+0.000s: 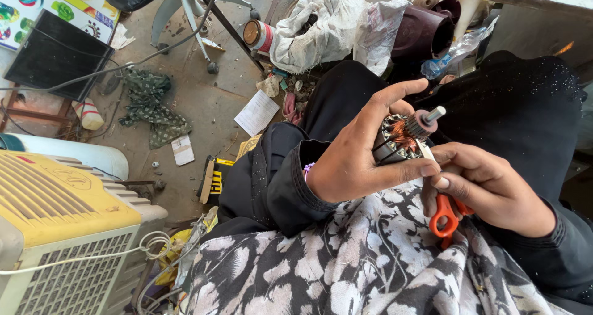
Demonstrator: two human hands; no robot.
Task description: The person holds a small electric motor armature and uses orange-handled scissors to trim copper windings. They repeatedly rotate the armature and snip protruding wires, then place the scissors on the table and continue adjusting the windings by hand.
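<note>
Lap cloth: black-and-white flowered fabric (346,265) spread over the knees, lying under both hands where it would catch whatever falls from the work.
Right hand: right hand (494,188) low over the lap, fingers curled closed around orange-handled scissors (446,215); the loops hang below the palm and the pale blade slants up toward the copper, so the tip meets the windings from below.
Left hand: left hand (361,160) clamped on the motor armature (401,139), thumb underneath, forefinger stretched over the top; the hold leaves the wound end bare and turned toward the scissors.
Armature: held above the lap between the two hands, copper coils and steel shaft (432,114) pointing up and right, just clear of the fingers.
Left side: yellow-topped air cooler (62,210) close by, white cord draped over its grille.
Floor beyond: paper sheet (257,112), green rag (151,105) and a dark flat panel (55,55) scattered on dusty concrete.
Far end: bundle of white sacking (327,28) beside a maroon pipe fitting (423,34).
</note>
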